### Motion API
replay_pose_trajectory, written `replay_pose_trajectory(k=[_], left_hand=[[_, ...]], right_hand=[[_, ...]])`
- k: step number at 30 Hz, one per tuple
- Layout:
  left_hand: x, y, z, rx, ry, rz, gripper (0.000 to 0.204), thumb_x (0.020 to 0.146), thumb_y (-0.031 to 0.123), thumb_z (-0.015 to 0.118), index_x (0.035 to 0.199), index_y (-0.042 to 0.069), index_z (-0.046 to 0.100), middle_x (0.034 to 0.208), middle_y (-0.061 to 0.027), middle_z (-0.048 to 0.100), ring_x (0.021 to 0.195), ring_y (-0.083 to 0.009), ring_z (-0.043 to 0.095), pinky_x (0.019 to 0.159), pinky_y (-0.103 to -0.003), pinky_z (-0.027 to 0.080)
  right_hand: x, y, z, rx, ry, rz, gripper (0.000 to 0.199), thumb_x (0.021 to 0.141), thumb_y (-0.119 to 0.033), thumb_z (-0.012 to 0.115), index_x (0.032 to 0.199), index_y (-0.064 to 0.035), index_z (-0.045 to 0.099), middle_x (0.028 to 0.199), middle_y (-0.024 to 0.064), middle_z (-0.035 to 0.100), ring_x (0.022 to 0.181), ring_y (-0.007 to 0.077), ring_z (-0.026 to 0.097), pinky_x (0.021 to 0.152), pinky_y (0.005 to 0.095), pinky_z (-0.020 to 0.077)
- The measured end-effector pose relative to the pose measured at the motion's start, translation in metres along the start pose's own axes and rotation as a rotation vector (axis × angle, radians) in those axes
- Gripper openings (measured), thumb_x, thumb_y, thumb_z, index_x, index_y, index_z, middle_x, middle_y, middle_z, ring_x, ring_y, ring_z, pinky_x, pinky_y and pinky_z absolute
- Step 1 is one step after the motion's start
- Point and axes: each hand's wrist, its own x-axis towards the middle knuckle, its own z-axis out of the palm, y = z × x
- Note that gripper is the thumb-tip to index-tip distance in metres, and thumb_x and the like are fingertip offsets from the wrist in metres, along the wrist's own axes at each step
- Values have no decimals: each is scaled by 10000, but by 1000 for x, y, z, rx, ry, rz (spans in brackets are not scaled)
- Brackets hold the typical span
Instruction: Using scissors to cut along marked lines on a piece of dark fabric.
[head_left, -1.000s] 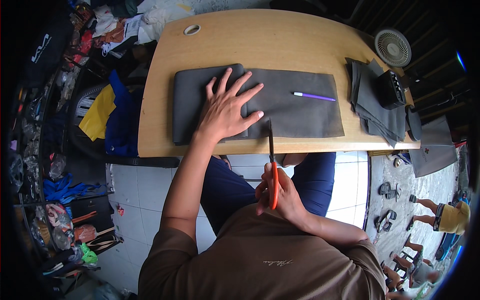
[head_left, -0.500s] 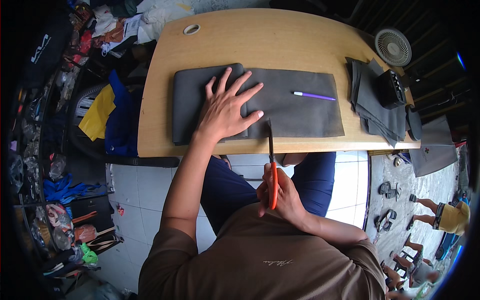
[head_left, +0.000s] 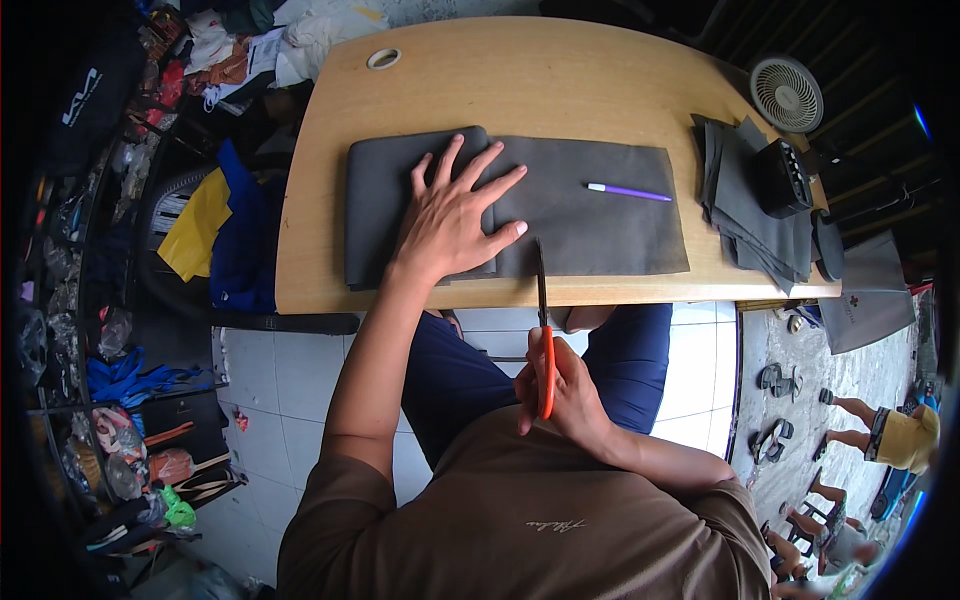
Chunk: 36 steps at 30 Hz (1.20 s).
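- One left hand (head_left: pixel 448 225) and one right hand (head_left: pixel 576 394): two hands in all
- One pair of orange-handled scissors (head_left: pixel 548 375)
- One flat dark sheet (head_left: pixel 610 240)
- One purple pen (head_left: pixel 632 192)
- One pale ring (head_left: pixel 371 63)
- One round fan (head_left: pixel 786 95)
- One black box (head_left: pixel 778 180)
- One overlapping pile of dark pieces (head_left: pixel 735 215), too merged to count
- One tabletop (head_left: pixel 550 90)

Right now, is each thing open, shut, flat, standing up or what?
Left hand: open, spread across the dark bundle and dark sheet.
Right hand: closed around the orange scissors.
Orange scissors: held; blades open or shut, can't tell.
Dark bundle: lying flat, looks folded.
Dark sheet: lying flat.
Purple pen: lying on the dark sheet.
Loose dark sheets: unevenly piled.
Fan: spinning or not, can't tell.
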Motion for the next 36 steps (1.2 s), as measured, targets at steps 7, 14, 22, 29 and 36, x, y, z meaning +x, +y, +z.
replay_pose_trajectory(k=[7, 14, 22, 29, 36], left_hand=[[1, 1, -2, 40, -42, -16, 742, 962, 654, 750, 1647, 403, 615, 1829, -2, 403, 1711, -383, 263, 1355, -662, 187], [1, 1, 0, -15, 4, -2, 724, 944, 623, 772, 1607, 351, 665, 1789, -39, 464, 1693, -415, 294, 1345, -696, 175], [0, 0, 0, -10, 6, -3, 718, 943, 613, 777, 1602, 346, 670, 1788, -41, 466, 1692, -418, 296, 1344, -695, 177], [0, 0, 0, -15, 17, 3, 726, 929, 604, 796, 1597, 347, 674, 1785, -42, 469, 1689, -419, 304, 1341, -696, 185], [1, 0, 1, -3, 18, 5, 739, 919, 616, 801, 1597, 351, 674, 1784, -42, 470, 1684, -420, 313, 1337, -693, 199]], right_hand=[[3, 0, 0, -19, 22, 39, 525, 1180, -512, 579, 1143, -13, 417, 942, 156, 644, 594, 261, 743, 545, 350, 625], [5, 1, 3, -94, 54, 33, 554, 1187, -619, 497, 1164, -66, 453, 802, 157, 664, 525, 318, 737, 509, 344, 561], [5, 1, 0, -27, 28, 68, 642, 1156, -631, 544, 1213, 0, 447, 876, 160, 673, 565, 279, 745, 551, 356, 616], [5, -5, 1, -53, 38, 102, 610, 1175, -598, 532, 1214, 5, 454, 889, 170, 686, 567, 281, 749, 551, 353, 610], [12, -2, 2, -130, 95, 30, 716, 1147, -701, 507, 1256, 5, 469, 829, 182, 653, 528, 325, 733, 508, 346, 585]])
